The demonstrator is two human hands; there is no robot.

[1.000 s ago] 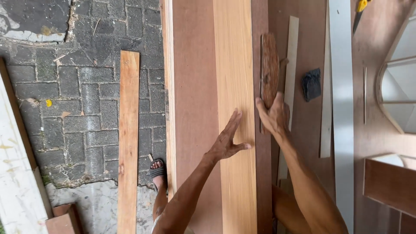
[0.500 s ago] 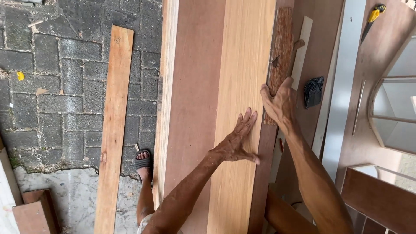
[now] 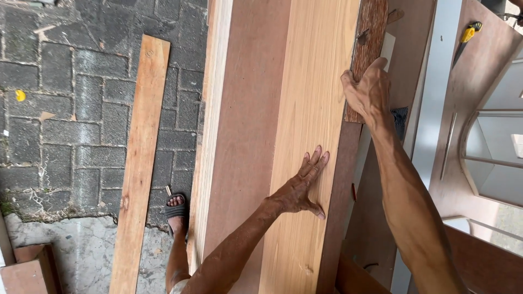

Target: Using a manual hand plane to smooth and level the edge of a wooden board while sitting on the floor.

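Bare, sleeveless arms; a black sandal on one foot.

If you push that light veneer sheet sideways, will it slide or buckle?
Likely slides: the light sheet lies flat on a smooth brown panel. It looks thin, so probably bendy if lifted by one end. The left hand lying flat on it should steady it.

Seen from above: a left hand lies flat, fingers spread, on a pale wood panel. The right hand grips a dark rough board at the panel's edge. A loose plank lies on paving.
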